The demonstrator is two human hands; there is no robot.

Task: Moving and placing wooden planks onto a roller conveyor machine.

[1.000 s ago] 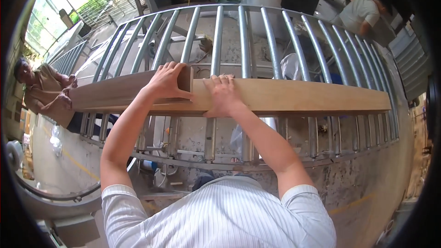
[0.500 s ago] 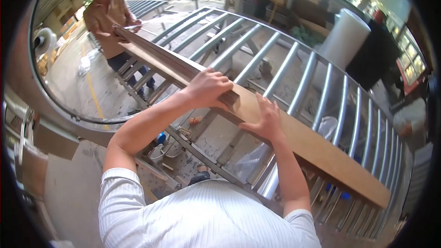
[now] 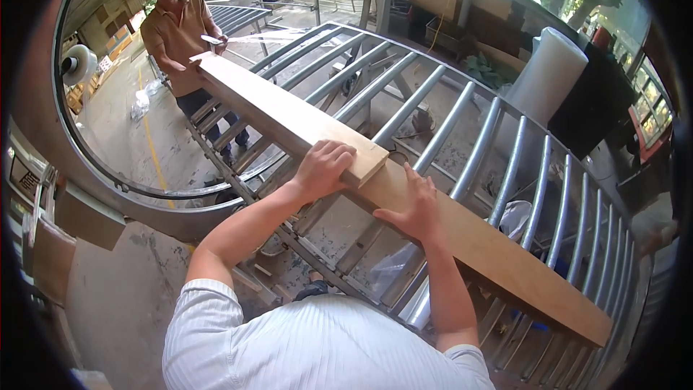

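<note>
A long light wooden board point(image 3: 520, 256) lies slanting across the metal rollers, toward the lower right. On its far-left part rests a second wooden board point(image 3: 289, 110), pale face up, its squared end near the middle of the view. My left hand point(image 3: 325, 170) is closed on the near edge of this upper board, close to that end, with its thumb hidden. My right hand point(image 3: 415, 206) spans the lower board just beyond the end, thumb at the near edge and fingers across the top. A co-worker point(image 3: 177, 36) stands at the far end with a hand at the upper board.
The roller conveyor point(image 3: 498, 152) curves away to the right. At the left stands a large ring-shaped machine frame point(image 3: 159, 202) with a film roll point(image 3: 79, 63) inside it. A tall white roll of wrap point(image 3: 546, 68) stands behind the rollers. Scraps litter the floor.
The upper board has turned from its edge to lie flat, pale face up. My left hand has shifted down with it. My right hand keeps to the lower board.
</note>
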